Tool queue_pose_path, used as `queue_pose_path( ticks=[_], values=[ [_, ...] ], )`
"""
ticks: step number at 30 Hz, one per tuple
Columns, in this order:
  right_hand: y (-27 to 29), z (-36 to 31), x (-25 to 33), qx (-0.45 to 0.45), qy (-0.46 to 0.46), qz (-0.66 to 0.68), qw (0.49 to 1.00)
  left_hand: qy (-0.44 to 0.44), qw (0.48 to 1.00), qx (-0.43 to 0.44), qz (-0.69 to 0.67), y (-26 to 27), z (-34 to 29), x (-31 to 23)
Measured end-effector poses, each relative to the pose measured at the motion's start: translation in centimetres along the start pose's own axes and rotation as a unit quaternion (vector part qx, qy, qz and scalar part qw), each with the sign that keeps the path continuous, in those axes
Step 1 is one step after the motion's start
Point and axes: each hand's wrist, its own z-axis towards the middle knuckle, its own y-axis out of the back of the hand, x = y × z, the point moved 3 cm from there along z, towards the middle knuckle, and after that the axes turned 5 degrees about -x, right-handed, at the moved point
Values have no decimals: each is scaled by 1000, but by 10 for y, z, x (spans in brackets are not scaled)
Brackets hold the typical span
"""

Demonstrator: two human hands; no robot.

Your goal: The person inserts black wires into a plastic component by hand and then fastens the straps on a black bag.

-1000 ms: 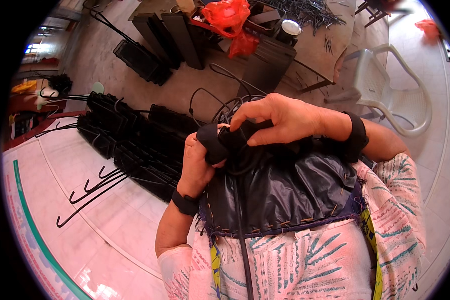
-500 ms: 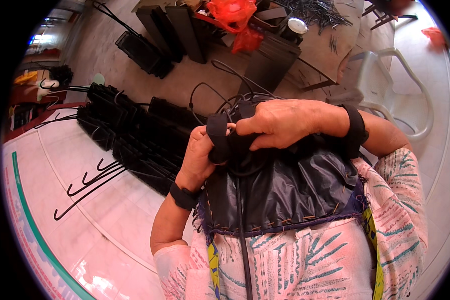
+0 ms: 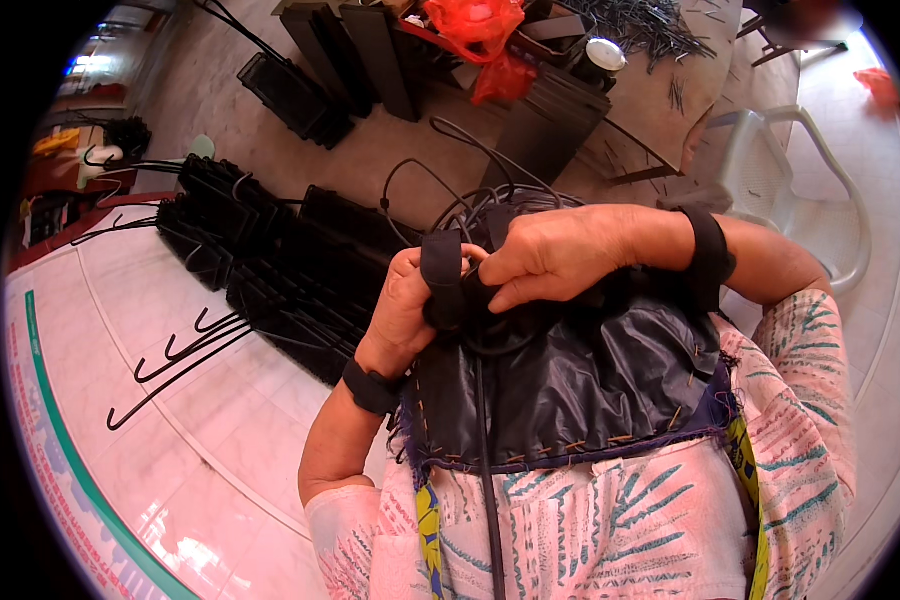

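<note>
Both hands meet above my lap. My left hand (image 3: 398,305) is closed with its fingers curled, and a wide black strap (image 3: 442,268) runs over them. From the right, my right hand (image 3: 552,258) reaches across in a pinch at dark material beside the left fingertips; what lies between its fingers is hidden. A thin black cable (image 3: 483,440) hangs from under the hands over the black plastic apron (image 3: 600,375) on my lap. Just beyond the hands, black wire loops (image 3: 420,170) stick up. Each wrist wears a black band.
Stacked black frames with hooked rods (image 3: 220,215) lie on the pale tiles to the left. Ahead stand dark metal channel pieces (image 3: 380,65), a red plastic bag (image 3: 475,25) and a table (image 3: 660,130) with loose dark metal pieces. A white plastic chair (image 3: 800,200) stands at the right.
The view has shifted slightly. Both hands keep nearly the same pose, with the right fingers slightly changed in position at the dark material.
</note>
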Motion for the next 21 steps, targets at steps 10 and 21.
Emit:
queue_pose_path(
  ticks=[10,21],
  values=[
    [4,-9,0,-82,-38,-39,995,29,999,38,-21,-6,4,-3],
    [20,-15,10,-21,-111,-89,990,9,999,28,38,-15,11,-5]
  ],
)
